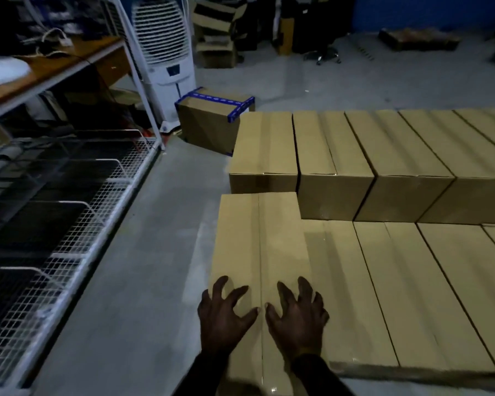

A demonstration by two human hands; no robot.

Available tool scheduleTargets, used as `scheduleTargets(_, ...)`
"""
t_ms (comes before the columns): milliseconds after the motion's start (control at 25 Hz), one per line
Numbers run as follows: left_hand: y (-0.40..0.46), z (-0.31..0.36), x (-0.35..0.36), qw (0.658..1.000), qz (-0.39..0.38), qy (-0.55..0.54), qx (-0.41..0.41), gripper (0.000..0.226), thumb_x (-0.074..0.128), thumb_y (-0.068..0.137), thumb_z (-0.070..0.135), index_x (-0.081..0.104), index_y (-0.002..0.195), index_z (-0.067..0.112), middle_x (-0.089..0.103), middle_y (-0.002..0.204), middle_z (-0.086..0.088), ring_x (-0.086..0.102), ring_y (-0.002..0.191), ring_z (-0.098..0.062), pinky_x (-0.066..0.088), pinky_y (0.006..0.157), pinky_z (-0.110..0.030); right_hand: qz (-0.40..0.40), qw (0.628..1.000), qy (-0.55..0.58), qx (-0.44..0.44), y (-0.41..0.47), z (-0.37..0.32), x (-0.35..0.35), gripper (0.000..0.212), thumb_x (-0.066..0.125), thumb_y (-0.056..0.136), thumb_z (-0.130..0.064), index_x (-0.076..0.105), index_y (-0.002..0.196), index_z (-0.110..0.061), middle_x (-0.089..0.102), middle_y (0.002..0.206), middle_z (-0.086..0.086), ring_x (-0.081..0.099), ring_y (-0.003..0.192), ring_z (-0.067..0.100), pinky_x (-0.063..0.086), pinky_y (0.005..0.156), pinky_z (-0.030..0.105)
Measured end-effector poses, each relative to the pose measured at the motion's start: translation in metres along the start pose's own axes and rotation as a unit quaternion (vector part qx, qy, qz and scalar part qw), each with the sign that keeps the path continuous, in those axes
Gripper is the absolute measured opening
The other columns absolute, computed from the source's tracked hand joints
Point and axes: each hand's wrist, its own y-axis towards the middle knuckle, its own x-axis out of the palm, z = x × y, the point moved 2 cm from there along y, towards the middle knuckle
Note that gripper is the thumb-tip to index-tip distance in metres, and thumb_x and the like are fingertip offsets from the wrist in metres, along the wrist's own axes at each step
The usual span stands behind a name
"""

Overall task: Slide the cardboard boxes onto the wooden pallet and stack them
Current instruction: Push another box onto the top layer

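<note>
Two bare hands, left hand (225, 315), right hand (296, 315), dark long sleeves (315, 372) reaching the wrists

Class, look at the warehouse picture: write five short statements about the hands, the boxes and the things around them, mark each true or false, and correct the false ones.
1. Both hands rest with spread fingers on top of the nearest box. True: the left hand and the right hand lie side by side on it.
2. The right hand holds a roll of tape. False: it holds nothing.
3. The box with blue tape stands on the floor beside the white air cooler. True.
4. The far row of boxes sits lower than the near row. False: it stands higher.
5. The wire mesh rack is to the person's right. False: it is on the left.
</note>
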Motion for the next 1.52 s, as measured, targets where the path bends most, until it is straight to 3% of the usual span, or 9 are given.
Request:
scheduleTargets(80, -0.001, -0.003, 0.001, 1.000, 0.005, 0.014, 0.005, 0.065, 0.046, 0.073, 0.081, 0.053, 0.131, 0.052, 0.033, 0.155, 0.005, 0.033, 0.139, -0.031, 0.030, 0.110, -0.046, -0.017, 1.000, -0.009, -0.004, -0.001, -0.002, 0.001, 0.065, 0.041, 0.082, -0.070, 0.038, 0.143, -0.047, 0.013, 0.160, -0.003, 0.022, 0.139, 0.032, 0.032, 0.106, 0.052)
scheduleTargets(360, -0.053, -0.009, -0.016, 0.980, -0.161, 0.064, 0.100, 0.075, 0.046, 0.079, 0.078, 0.022, 0.146, 0.056, -0.002, 0.164, 0.010, -0.006, 0.151, -0.022, 0.007, 0.120, -0.051, -0.081, 0.987, -0.034, -0.134, -0.057, 0.022, -0.008, 0.059, 0.035, 0.092, -0.064, 0.026, 0.148, -0.048, 0.007, 0.164, -0.005, -0.002, 0.151, 0.026, 0.009, 0.117, 0.053)
scheduleTargets(440, -0.071, -0.013, -0.022, 0.969, -0.196, 0.076, 0.127, 0.076, 0.049, 0.078, 0.077, 0.023, 0.146, 0.057, -0.005, 0.164, 0.011, -0.008, 0.151, -0.021, 0.006, 0.119, -0.051, -0.109, 0.978, -0.049, -0.171, -0.078, 0.032, -0.009, 0.056, 0.036, 0.090, -0.064, 0.034, 0.144, -0.051, 0.018, 0.162, -0.008, 0.010, 0.151, 0.026, 0.016, 0.114, 0.059)
scheduleTargets(560, -0.092, -0.018, -0.031, 0.958, -0.216, 0.092, 0.163, 0.070, 0.052, 0.082, 0.071, 0.024, 0.146, 0.056, -0.005, 0.164, 0.011, -0.007, 0.152, -0.021, 0.007, 0.119, -0.051, -0.101, 0.972, -0.076, -0.199, -0.096, 0.049, -0.012, 0.049, 0.047, 0.079, -0.066, 0.053, 0.126, -0.052, 0.054, 0.141, -0.007, 0.054, 0.129, 0.025, 0.051, 0.087, 0.054)
scheduleTargets(720, -0.114, -0.021, -0.035, 0.958, -0.175, 0.109, 0.197, 0.061, 0.053, 0.093, 0.048, 0.027, 0.148, 0.051, 0.008, 0.164, 0.008, 0.009, 0.151, -0.020, 0.026, 0.118, -0.044, -0.040, 0.969, -0.051, -0.237, -0.111, 0.064, -0.010, 0.046, 0.050, 0.077, -0.062, 0.055, 0.122, -0.051, 0.060, 0.133, -0.009, 0.061, 0.120, 0.020, 0.059, 0.078, 0.040)
scheduleTargets(880, -0.126, -0.021, -0.033, 0.967, -0.124, 0.128, 0.181, 0.064, 0.081, 0.071, 0.030, 0.057, 0.128, 0.047, 0.055, 0.140, 0.004, 0.058, 0.124, -0.021, 0.056, 0.084, -0.033, -0.033, 0.970, -0.013, -0.241, -0.123, 0.075, 0.002, 0.056, 0.067, 0.084, -0.037, 0.047, 0.135, -0.050, 0.042, 0.151, -0.009, 0.038, 0.141, 0.017, 0.039, 0.107, 0.040)
scheduleTargets(1040, -0.125, -0.007, -0.041, 0.975, -0.065, 0.078, 0.198, 0.044, 0.050, 0.099, 0.032, 0.047, 0.141, 0.044, 0.035, 0.157, 0.008, 0.034, 0.142, -0.014, 0.037, 0.109, -0.030, -0.025, 0.971, 0.024, -0.238, -0.114, 0.075, 0.003, 0.053, 0.055, 0.096, -0.032, 0.037, 0.142, -0.053, 0.015, 0.161, -0.014, 0.006, 0.150, 0.009, 0.014, 0.122, 0.034)
scheduleTargets(1360, -0.085, 0.005, -0.052, 0.987, -0.029, 0.067, 0.144, 0.032, 0.044, 0.103, 0.030, 0.061, 0.130, 0.038, 0.046, 0.148, 0.012, 0.047, 0.131, -0.009, 0.044, 0.098, -0.025, -0.004, 0.965, 0.052, -0.257, -0.072, 0.061, -0.002, 0.053, 0.061, 0.094, -0.020, 0.048, 0.140, -0.043, 0.026, 0.159, -0.007, 0.017, 0.148, 0.012, 0.013, 0.120, 0.026)
scheduleTargets(1520, -0.073, 0.007, -0.042, 0.989, -0.032, 0.061, 0.133, 0.035, 0.043, 0.104, 0.031, 0.057, 0.135, 0.038, 0.040, 0.153, 0.010, 0.041, 0.137, -0.011, 0.040, 0.106, -0.027, -0.001, 0.965, 0.061, -0.254, -0.058, 0.062, 0.000, 0.054, 0.062, 0.093, -0.018, 0.048, 0.139, -0.043, 0.026, 0.159, -0.009, 0.016, 0.148, 0.010, 0.015, 0.121, 0.026)
